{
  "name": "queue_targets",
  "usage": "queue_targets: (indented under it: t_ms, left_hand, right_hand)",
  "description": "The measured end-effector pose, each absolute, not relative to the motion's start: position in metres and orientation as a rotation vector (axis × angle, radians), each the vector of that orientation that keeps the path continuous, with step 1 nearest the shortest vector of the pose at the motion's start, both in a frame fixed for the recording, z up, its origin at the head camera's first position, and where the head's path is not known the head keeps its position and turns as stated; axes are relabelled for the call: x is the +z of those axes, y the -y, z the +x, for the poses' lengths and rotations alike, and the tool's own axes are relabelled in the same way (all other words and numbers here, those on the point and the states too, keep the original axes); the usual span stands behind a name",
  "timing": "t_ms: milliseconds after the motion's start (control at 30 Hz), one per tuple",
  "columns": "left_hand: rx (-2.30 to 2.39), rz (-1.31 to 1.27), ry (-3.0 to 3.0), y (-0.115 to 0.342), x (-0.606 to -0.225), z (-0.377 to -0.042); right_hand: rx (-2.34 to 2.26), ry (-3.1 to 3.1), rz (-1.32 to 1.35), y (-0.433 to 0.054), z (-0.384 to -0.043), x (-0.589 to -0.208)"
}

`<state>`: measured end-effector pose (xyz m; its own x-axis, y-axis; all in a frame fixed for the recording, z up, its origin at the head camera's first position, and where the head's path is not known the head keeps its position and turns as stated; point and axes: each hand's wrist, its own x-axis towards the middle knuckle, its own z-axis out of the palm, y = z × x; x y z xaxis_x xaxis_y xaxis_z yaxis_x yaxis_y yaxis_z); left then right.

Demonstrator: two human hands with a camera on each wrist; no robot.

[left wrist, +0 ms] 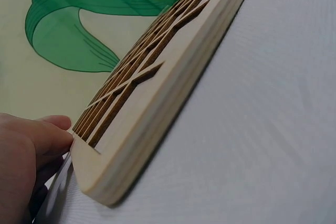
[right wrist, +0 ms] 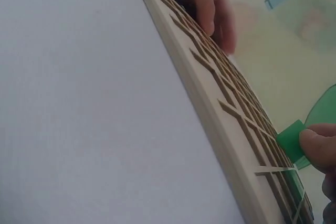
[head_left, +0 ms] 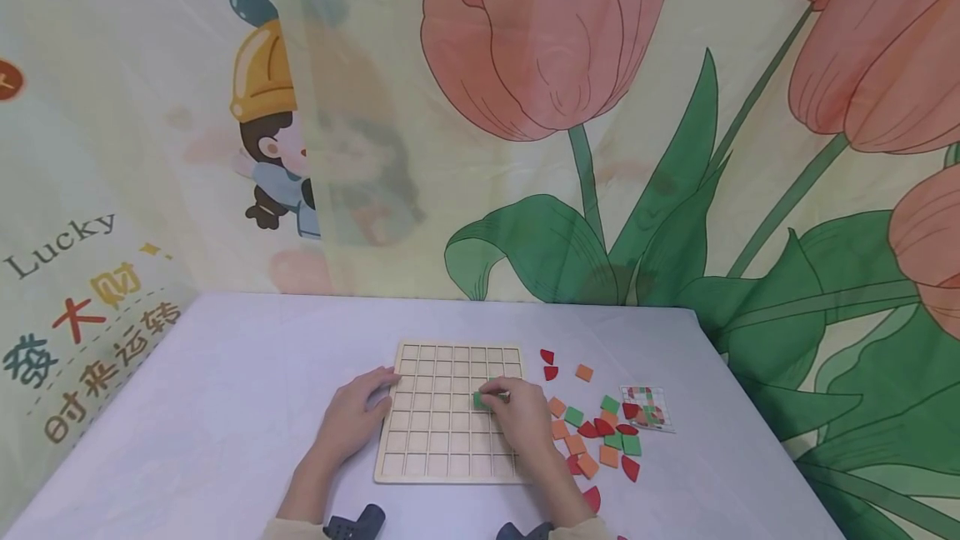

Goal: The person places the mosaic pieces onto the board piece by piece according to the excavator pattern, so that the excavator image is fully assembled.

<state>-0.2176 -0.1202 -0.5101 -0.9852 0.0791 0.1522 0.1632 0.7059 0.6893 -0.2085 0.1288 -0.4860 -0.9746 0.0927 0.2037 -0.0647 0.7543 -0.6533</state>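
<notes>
A wooden grid board (head_left: pixel 438 422) with square cells lies on the white table between both hands. The right hand (head_left: pixel 525 419) pinches a green square tile (head_left: pixel 478 400) between thumb and fingertips, low over the cells right of the middle. In the right wrist view this tile (right wrist: pixel 290 141) is tilted on edge above the grid. Another green tile (right wrist: pixel 295 183) lies in the grid near it, mostly behind the hand in the head view. At the board's left edge, the left hand (head_left: pixel 351 413) rests with extended fingers and thumb touching the frame.
Right of the board, orange squares (head_left: pixel 609 457), green squares (head_left: pixel 573 416) and red quarter-round pieces (head_left: pixel 630 468) lie loosely scattered. A printed pattern card (head_left: pixel 660 397) lies beyond them, partly under a red piece. Behind the table hangs a tulip-printed cloth (head_left: pixel 360 107).
</notes>
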Motion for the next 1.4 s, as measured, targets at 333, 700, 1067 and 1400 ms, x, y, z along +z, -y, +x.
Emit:
queue_targets:
  t_ms: [333, 700, 1067, 1400]
  left_hand:
    - [-1.144, -0.186, 2.805, 0.119, -0.510, -0.217]
    - [-1.137, -0.185, 2.794, 0.118, -0.511, -0.217]
    - [-1.118, -0.202, 2.765, 0.119, -0.512, -0.218]
    - [-1.167, -0.186, 2.771, 0.119, -0.512, -0.218]
  right_hand:
    - [0.957, 2.738, -0.075, -0.125, -0.209, -0.494]
    - [0.712, 2.752, 0.014, -0.122, -0.207, -0.494]
    - [0.545, 2.741, 0.037, -0.119, -0.206, -0.494]
    - [0.648, 2.824, 0.014, -0.133, -0.208, -0.486]
